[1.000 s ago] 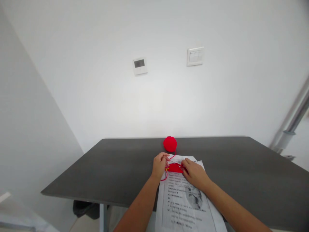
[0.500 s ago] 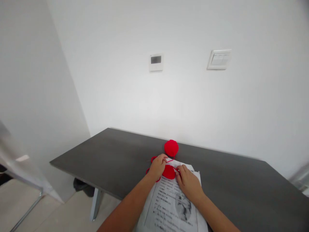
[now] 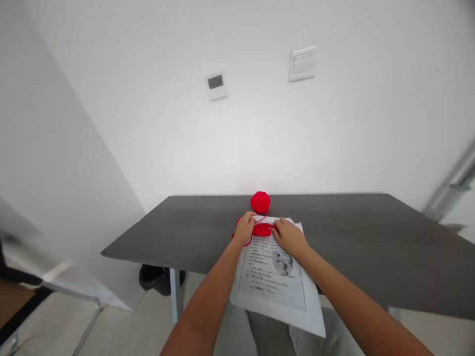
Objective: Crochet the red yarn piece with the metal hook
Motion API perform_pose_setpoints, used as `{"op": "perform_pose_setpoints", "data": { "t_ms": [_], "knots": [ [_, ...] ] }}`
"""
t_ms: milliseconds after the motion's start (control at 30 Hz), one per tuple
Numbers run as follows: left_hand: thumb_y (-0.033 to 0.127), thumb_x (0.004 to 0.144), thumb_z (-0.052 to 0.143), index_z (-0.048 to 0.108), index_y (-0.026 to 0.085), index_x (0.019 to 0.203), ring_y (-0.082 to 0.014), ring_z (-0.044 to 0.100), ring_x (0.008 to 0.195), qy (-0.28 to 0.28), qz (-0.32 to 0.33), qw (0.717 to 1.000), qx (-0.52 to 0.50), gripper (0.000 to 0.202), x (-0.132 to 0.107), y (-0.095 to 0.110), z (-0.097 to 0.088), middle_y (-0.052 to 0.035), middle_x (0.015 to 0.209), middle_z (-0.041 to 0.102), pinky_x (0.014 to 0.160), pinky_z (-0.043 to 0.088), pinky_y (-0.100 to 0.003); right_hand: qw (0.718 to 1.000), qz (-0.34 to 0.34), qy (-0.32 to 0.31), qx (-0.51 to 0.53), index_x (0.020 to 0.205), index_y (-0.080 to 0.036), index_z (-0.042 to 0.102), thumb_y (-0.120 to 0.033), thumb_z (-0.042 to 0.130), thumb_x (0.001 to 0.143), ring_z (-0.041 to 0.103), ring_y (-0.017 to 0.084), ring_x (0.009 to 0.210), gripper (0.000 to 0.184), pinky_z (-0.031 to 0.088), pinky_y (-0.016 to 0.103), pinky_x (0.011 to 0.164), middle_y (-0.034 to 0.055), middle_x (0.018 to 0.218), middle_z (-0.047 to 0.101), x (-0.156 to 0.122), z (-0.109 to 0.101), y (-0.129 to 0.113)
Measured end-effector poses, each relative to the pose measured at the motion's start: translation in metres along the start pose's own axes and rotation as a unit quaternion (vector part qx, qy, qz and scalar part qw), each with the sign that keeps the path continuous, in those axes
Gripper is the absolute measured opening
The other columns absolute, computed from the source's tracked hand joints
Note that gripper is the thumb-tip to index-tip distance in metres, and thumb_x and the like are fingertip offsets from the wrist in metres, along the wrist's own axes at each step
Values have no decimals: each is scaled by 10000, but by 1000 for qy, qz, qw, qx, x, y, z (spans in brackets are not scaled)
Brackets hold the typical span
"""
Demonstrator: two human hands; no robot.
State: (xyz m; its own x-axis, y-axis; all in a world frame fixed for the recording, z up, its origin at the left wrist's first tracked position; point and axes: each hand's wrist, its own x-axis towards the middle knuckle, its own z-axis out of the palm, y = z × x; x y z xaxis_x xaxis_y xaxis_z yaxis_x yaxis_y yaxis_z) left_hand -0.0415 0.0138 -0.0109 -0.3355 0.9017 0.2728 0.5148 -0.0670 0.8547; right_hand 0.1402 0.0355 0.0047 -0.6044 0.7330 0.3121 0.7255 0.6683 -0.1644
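Note:
A ball of red yarn sits on the table beyond my hands, with a strand running from it toward them. Between my fingers, over a printed sheet of paper, lies a flat red yarn piece; its stitches are too small to make out. My left hand is closed in a pinch on red yarn at the piece's left side, and a loose loop of yarn hangs by its wrist. My right hand pinches red yarn at the piece's right end. Whether a thin tool is in its fingers cannot be seen.
The dark grey table stands against a white wall. The paper sticks out past its front edge over my lap. Below on the left are a black bin and a metal-framed chair. A wall switch and a small display panel are higher up.
The view has tilted down and turned, so the wall fittings appear further left and more of the paper and floor shows. Both hands remain on the red yarn piece.

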Motion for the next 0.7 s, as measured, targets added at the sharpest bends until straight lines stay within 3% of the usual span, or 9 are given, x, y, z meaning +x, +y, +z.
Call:
{"op": "perform_pose_setpoints", "data": {
  "t_ms": [300,533,700],
  "knots": [
    [30,666,433,617,159,898,-135,590,645,-12,-25,996,-82,323,6,-7,-1,-29,757,665,622,457,-244,1000,8,1,-10,968,-152,590,-266,454,920,570,224,946,184,397,285,721,120,1018,601,-1,-2,-1],
    [26,664,441,637,159,892,-136,590,634,-26,-31,995,-87,329,5,-6,0,-34,758,677,626,456,-255,1000,12,-1,-1,942,-163,593,-277,405,948,577,188,890,220,388,262,702,92,978,602,0,0,2],
    [110,675,610,617,171,1033,-154,614,811,-65,40,995,-57,364,-3,-4,-1,-44,860,673,778,469,-277,999,23,14,23,962,-161,591,-235,392,950,566,184,879,212,376,260,695,90,964,602,1,0,4]
  ]
}}
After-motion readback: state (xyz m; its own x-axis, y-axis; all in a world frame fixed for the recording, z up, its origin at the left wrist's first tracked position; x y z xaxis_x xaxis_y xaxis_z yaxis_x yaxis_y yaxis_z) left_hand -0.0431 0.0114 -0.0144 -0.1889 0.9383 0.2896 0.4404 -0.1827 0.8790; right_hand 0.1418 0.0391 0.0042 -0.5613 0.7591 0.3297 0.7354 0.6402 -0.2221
